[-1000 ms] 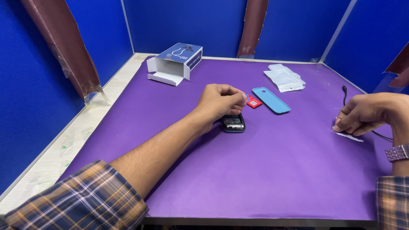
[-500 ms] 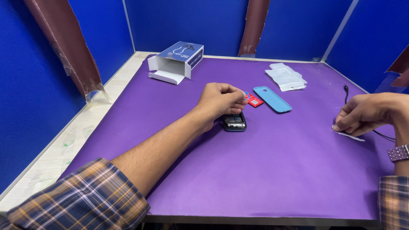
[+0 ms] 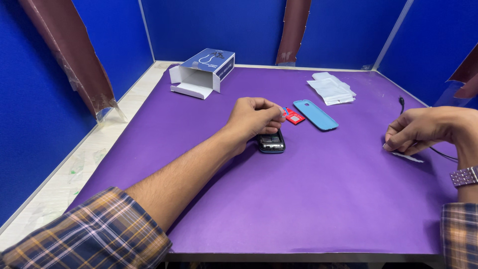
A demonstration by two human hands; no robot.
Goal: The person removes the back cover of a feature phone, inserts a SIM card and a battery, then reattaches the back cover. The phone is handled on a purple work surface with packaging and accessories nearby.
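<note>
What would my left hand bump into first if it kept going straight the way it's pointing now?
Probably the small red card: your left hand points up and to the right across the purple mat, and the card lies just past the fingertips, with the blue phone cover right behind it. Depth is hard to judge.

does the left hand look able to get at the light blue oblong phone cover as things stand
Probably yes: the left hand rests on the black phone, and the light blue oblong phone cover lies close beside it; only a small red card sits between.
</note>
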